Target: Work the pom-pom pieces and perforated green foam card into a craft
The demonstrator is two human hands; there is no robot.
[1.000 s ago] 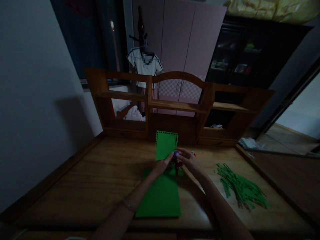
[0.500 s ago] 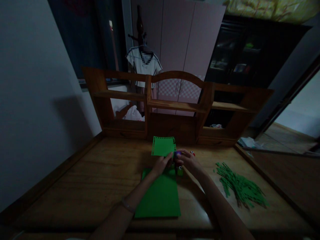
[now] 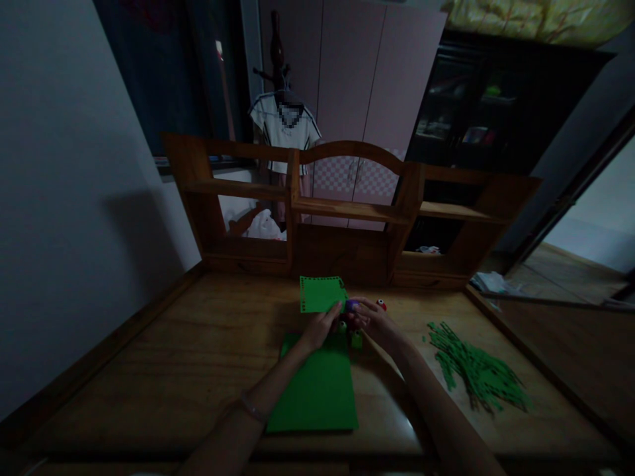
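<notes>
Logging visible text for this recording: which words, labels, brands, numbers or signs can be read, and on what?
None can be read.
White shirt: faint chest marks, too small to read.
Yellow bundle: faint markings, too blurred.
Upper green sheet: dark edge marks, no legible characters.

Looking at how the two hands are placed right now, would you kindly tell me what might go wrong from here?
If the left hand loosens its hold, the dotted green sheet might slip out of line with the small purple item near its right edge. The right hand is close to the small green item with an eye, so a low sweep might knock it. The scene looks dim, so the sheet's border could be misjudged.
</notes>
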